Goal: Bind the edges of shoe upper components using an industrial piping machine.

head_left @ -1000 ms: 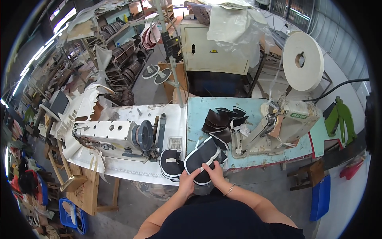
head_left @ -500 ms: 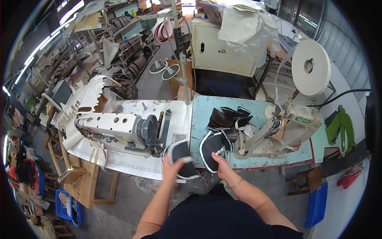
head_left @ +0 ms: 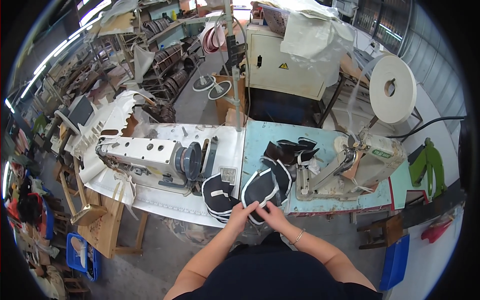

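Between my hands is a black curved piece with white edging (head_left: 259,189), its lower edge pinched by both. My left hand (head_left: 242,216) grips it at the bottom left, and my right hand (head_left: 272,217) at the bottom right, fingertips close together. To the left, on the white machine table, lies a small stack of similar black white-edged pieces (head_left: 216,192), the top one bearing a small white label. Just behind the held piece, another black white-edged piece (head_left: 283,177) leans on the blue table. Dark brown and black loose pieces (head_left: 295,150) lie beyond it.
A white sewing machine (head_left: 145,155) stands on the left and a cream sewing machine (head_left: 370,160) on the right, under a large roll of white tape (head_left: 393,89). A thread stand pole (head_left: 235,75) rises at the back. A wooden bench (head_left: 102,222) is at left.
My left hand has let go of the black piece it held, which lies on the left stack, and has moved right to grip the piece in my right hand.
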A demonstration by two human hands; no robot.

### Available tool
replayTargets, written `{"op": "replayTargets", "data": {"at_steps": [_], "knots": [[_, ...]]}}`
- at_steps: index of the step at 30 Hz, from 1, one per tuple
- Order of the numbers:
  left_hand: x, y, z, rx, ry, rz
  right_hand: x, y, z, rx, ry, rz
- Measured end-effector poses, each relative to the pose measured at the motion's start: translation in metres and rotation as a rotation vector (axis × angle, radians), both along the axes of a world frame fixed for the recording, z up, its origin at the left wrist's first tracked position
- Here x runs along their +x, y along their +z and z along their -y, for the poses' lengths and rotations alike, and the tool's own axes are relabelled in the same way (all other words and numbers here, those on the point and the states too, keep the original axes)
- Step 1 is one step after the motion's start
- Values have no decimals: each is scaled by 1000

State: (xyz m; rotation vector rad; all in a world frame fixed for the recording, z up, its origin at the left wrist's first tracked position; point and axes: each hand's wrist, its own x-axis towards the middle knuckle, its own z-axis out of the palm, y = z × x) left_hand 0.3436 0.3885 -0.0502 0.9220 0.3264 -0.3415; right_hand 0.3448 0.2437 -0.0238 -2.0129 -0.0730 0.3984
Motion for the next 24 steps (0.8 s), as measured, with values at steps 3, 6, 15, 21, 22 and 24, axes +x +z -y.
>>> {"op": "replayTargets", "data": {"at_steps": [3,6,15,21,22,24], "knots": [[0,-7,-7,254,-92,31,-11,1,6,-494,225,86],[-12,-8,1,19,-65,-70,-12,2,27,-462,-75,302],[-27,11,24,-63,-116,-57,10,-60,49,289,-229,-422],[-39,11,31,387,-126,116,9,-77,37,473,-287,-318],[-45,17,35,581,-222,121,10,-87,33,487,-358,-306],[-56,35,45,898,-434,567,16,-92,37,194,-240,-152]]}}
